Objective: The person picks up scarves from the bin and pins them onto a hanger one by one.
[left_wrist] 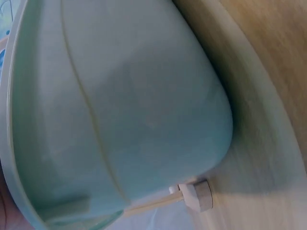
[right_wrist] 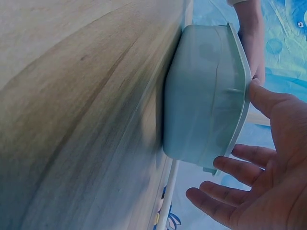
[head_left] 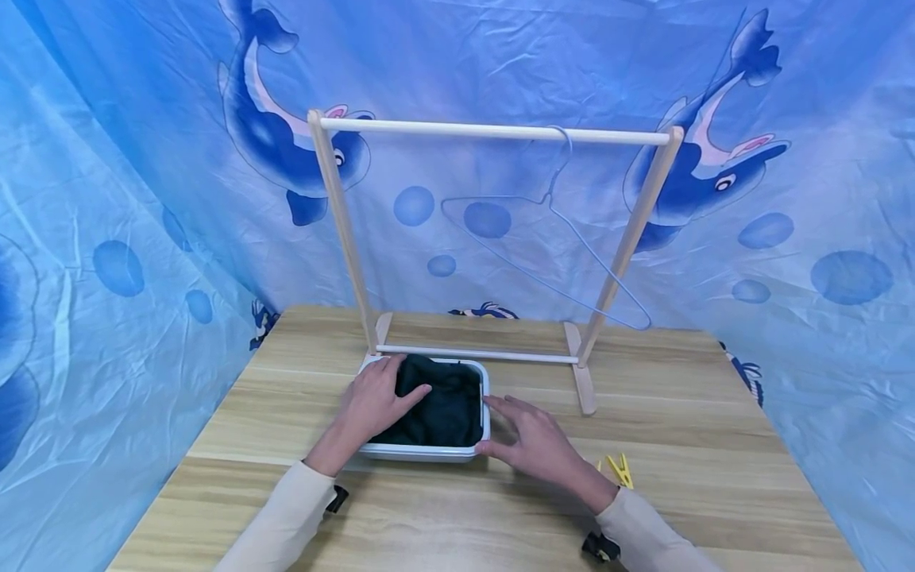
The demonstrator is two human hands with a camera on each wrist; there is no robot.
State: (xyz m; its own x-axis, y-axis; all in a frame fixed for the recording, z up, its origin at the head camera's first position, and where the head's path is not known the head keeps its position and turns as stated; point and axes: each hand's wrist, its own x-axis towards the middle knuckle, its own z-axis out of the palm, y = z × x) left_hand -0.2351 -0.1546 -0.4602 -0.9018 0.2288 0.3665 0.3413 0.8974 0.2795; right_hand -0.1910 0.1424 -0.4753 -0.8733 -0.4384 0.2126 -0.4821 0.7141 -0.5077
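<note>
A pale plastic basin (head_left: 419,454) stands on the table, with a bunched dark green or black cloth (head_left: 445,409) inside it. My left hand (head_left: 373,403) lies over the basin's left side, its thumb stretched out above the cloth; whether the fingers touch the cloth is unclear. At the right end, my right hand (head_left: 534,439) has thumb and fingers spread along the rim. The right wrist view shows the right thumb and fingertips at the edge of the basin (right_wrist: 201,96), not curled round it. Mostly the basin's outer wall (left_wrist: 139,105) fills the left wrist view.
Behind the basin stands a wooden rack (head_left: 493,132) with white bars. A thin blue hanger (head_left: 549,199) hangs from its top bar, toward the right. Yellow clothespins (head_left: 620,471) lie near my right wrist, partly hidden. A blue dolphin-print curtain (head_left: 457,48) surrounds the wooden table (head_left: 715,445).
</note>
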